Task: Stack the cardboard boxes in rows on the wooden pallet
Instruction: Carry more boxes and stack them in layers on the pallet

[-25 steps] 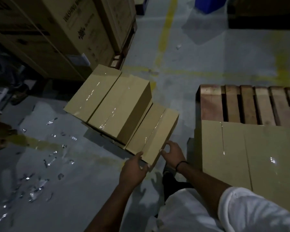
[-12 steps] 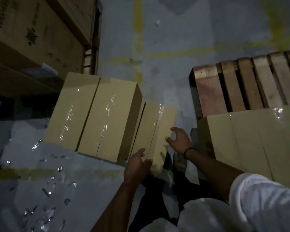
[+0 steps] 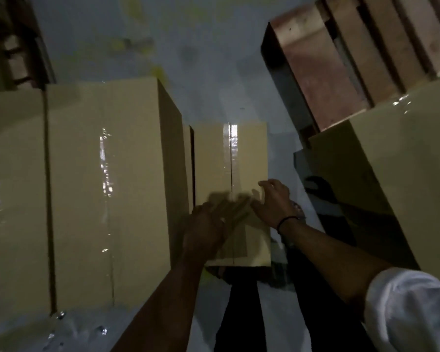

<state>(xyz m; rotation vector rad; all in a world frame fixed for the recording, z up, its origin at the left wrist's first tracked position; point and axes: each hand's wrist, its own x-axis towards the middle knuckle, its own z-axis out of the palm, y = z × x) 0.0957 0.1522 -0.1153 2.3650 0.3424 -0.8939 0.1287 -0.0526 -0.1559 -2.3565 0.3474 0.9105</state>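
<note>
Right hand [image 3: 272,201]: fingers curl over the right edge of the low cardboard box [image 3: 214,158], grasping it near the box's near end. Dark band [image 3: 286,221] on that wrist; white sleeve [image 3: 412,308] at near right.

Left hand [image 3: 206,227]: lies over the near-left part of the same box top. It is motion-blurred, so I cannot tell whether the fingers grasp or rest flat.

Low cardboard box: centre of view, long axis running near to far, with a glossy tape strip [image 3: 230,138] along its top seam. It sits lower than, and just beside, a taller box [image 3: 107,186] on its left. A second tall box [image 3: 13,199] stands against that one, further left.

Wooden pallet [image 3: 323,72]: far right, slats bare at its far end. Stacked box [image 3: 396,161] covers its near part, well apart from the low box.

Grey floor [image 3: 214,72] with faint yellow markings at far centre.
</note>
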